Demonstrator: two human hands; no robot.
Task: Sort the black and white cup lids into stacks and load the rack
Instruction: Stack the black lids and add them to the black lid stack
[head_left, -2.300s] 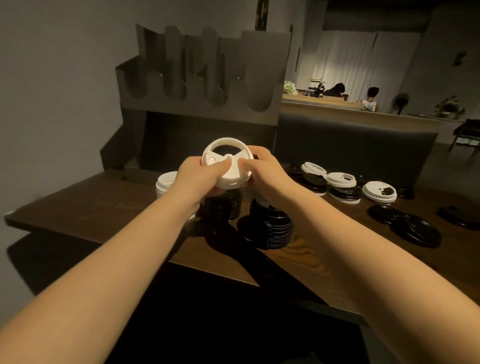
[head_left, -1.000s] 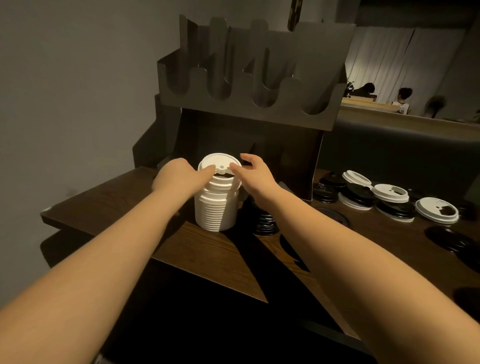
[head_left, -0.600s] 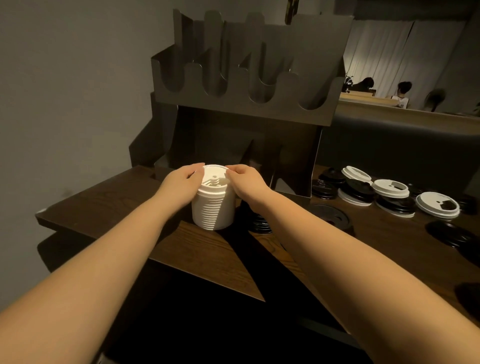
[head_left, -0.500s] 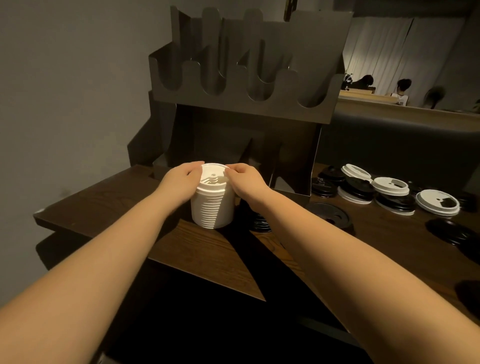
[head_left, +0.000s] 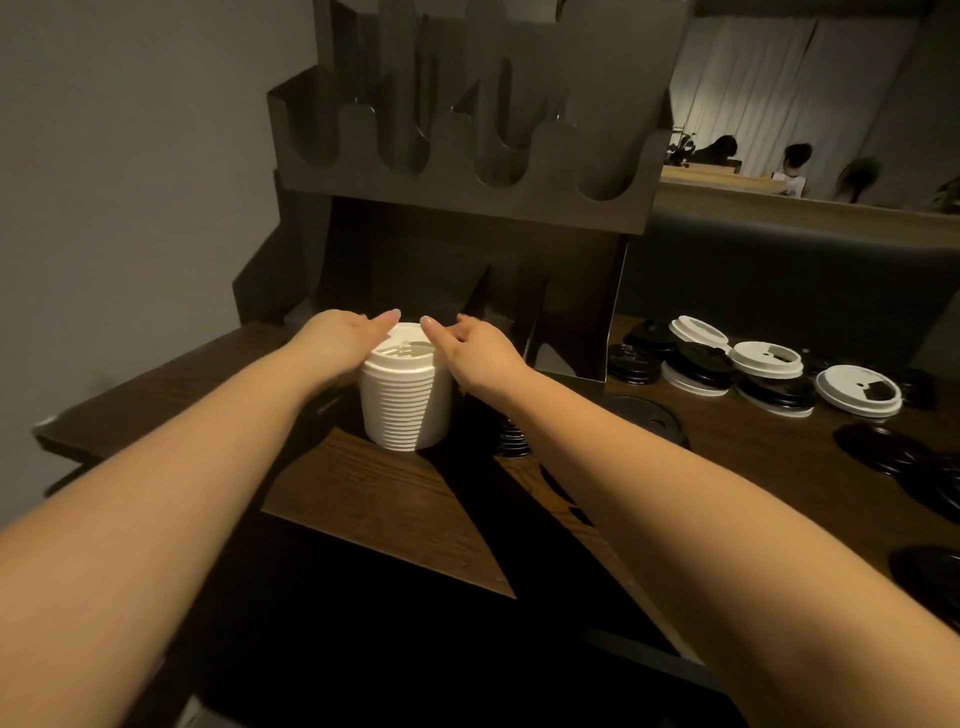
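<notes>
A tall stack of white lids (head_left: 406, 402) stands on the wooden table (head_left: 384, 499), in front of the dark metal rack (head_left: 462, 156). My left hand (head_left: 343, 340) lies at the stack's upper left rim and my right hand (head_left: 478, 353) at its upper right. The fingers of both are straight, their tips over the top lid. A short stack of black lids (head_left: 511, 439) sits just right of the white stack, partly hidden by my right forearm. Loose white lids (head_left: 766, 359) and black lids (head_left: 698, 361) lie mixed at the right.
More black lids (head_left: 883, 449) lie scattered on the table's right side, one flat lid (head_left: 647, 415) near the rack's foot. The rack has scalloped upper slots and divided lower bays. A grey wall stands at the left. People sit in the far background.
I set the white lid on top of the white stack and pressed it down. My fingers have since straightened and loosened from the stack's rim.
</notes>
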